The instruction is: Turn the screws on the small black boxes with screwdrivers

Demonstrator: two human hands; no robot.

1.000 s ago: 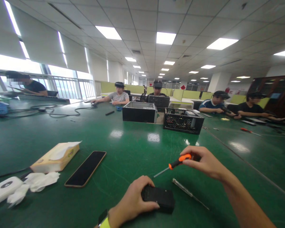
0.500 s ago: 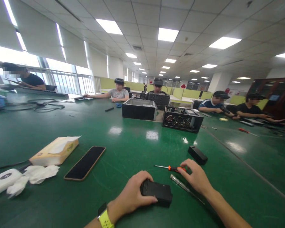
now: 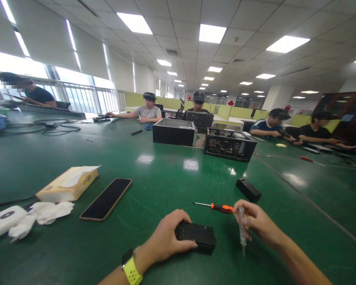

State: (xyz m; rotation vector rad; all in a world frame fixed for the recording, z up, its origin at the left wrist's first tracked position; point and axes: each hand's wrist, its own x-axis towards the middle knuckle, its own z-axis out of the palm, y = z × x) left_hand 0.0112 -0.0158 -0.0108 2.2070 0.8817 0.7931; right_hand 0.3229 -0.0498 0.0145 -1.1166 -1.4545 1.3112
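Note:
My left hand [image 3: 173,233] is closed around the left end of a small black box [image 3: 199,236], which rests on the green table. Between the thumb and fingers of my right hand [image 3: 256,221] is a clear-handled screwdriver [image 3: 242,231], held nearly upright with its tip pointing down, to the right of the box. An orange and black screwdriver [image 3: 221,207] lies flat just beyond, its handle end close to my right fingers. Farther back on the right lies a second black box [image 3: 248,189].
A phone [image 3: 106,199], a tissue pack [image 3: 69,183], crumpled tissues [image 3: 49,213] and a white device [image 3: 6,221] lie on the left. Two open metal cases [image 3: 174,132] [image 3: 229,145] stand across the table [image 3: 154,178]. Several people sit around it, with cables [image 3: 50,126] at far left.
My right hand has picked up the clear-handled screwdriver from the table and turned it tip down. My left hand still holds the black box in about the same place.

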